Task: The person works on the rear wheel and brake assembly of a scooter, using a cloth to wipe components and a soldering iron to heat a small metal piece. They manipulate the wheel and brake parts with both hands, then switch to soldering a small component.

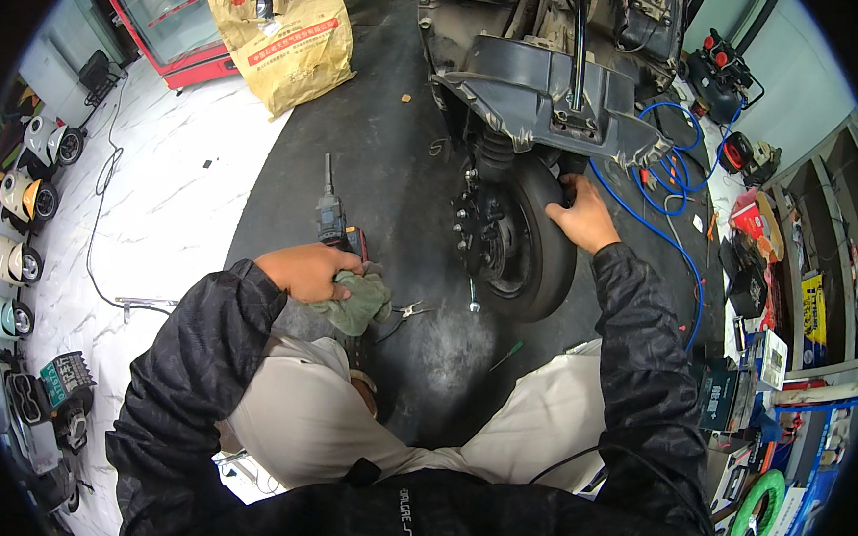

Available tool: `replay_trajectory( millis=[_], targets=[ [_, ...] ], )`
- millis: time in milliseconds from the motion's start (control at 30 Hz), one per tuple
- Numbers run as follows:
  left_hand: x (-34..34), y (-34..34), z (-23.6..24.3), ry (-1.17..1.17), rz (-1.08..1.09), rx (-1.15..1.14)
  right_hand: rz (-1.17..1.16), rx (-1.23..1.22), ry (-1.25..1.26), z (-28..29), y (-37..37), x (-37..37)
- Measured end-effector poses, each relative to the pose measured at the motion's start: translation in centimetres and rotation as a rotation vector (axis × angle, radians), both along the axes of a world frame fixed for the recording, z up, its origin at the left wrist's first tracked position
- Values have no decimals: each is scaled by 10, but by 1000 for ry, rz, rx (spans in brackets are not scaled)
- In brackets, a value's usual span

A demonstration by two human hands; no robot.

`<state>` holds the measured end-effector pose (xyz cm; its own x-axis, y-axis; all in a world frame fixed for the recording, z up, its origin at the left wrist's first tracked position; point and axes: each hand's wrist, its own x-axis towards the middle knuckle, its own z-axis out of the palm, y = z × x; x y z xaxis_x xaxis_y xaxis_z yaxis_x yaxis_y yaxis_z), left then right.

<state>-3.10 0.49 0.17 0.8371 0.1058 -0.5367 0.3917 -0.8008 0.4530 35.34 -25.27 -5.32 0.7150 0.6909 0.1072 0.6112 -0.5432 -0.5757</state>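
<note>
My left hand (303, 269) is closed around a crumpled grey-green cloth (356, 301) above my left knee. Just beyond it lies a cordless power wrench (330, 218) with a long socket pointing away from me. My right hand (584, 217) grips the right side of a black tyre (551, 261), thumb and fingers bent against the rubber. This wheel belongs to a scooter (558, 89) whose underside faces me. A brake disc and hub parts (490, 237) show on the wheel's left side. Below the wheel lie a bright metal tool (473, 296), pliers (411, 310) and a green-handled screwdriver (508, 355).
A yellow sack (284, 38) stands by a red-framed glass cabinet (174, 17) at the far left. Blue air hose (689, 269) coils on the right, near an air compressor (721, 75). Shelves of boxes (809, 321) line the right edge; small scooter models (17, 258) line the left.
</note>
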Motion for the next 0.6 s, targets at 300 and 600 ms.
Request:
replay_trajectory(
  millis=[300, 600],
  targets=[
    [31, -3, -9, -20, -109, -17, -7, 18, -8, 2, 1, -3],
    [33, 2, -17, -28, -113, -14, 94, 109, -182, 7, 3, -12]
  ],
)
